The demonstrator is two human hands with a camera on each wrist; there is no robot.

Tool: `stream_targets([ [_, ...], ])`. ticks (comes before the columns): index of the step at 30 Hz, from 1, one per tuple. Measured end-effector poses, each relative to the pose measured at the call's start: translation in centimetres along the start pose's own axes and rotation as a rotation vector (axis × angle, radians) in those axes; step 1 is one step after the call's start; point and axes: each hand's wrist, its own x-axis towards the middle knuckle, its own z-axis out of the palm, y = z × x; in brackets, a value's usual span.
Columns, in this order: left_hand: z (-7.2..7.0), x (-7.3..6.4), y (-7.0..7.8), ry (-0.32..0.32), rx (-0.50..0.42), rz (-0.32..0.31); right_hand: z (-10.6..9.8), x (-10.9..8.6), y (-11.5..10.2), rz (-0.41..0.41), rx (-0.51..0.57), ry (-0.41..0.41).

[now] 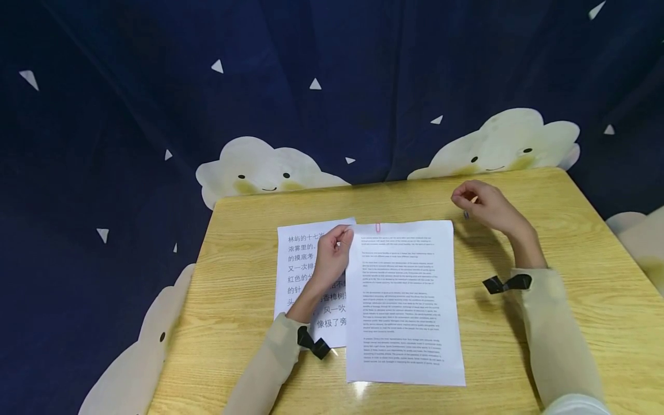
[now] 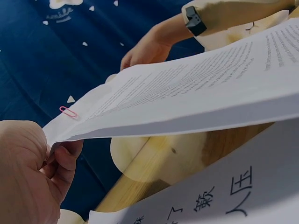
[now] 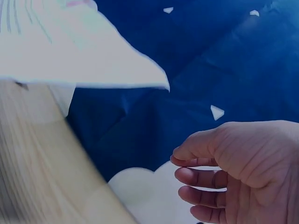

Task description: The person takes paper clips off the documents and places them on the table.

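My left hand (image 1: 333, 253) pinches the upper left corner of the printed English sheets (image 1: 404, 311), thumb above and fingers curled beneath. In the left wrist view these sheets (image 2: 187, 102) are raised off the table, close over another page. A pink paper clip (image 1: 378, 227) sits on their top edge. That other page (image 1: 295, 288), in large Chinese print, lies on the table to the left, partly covered by my left hand and the sheets. Beyond the sheets' upper right corner is my right hand (image 1: 487, 204), apart from the paper, its fingers (image 3: 201, 177) loosely bent with nothing between them.
The wooden table (image 1: 244, 369) has its far edge against a dark blue curtain (image 1: 363, 69) with clouds and white triangles. A small blue item (image 1: 466, 214) shows just below my right hand. Each wrist wears a black strap.
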Motion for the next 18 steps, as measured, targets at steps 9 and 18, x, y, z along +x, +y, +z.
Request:
stream_targets([
  [9, 0.0, 0.1, 0.3, 0.01, 0.0, -0.039, 0.5, -0.3, -3.3, -0.11, -0.016, 0.025],
  [18, 0.0, -0.4, 2.1, -0.007, -0.023, -0.038, 1.2, -0.7, -5.5, -0.213, -0.03, 0.001],
])
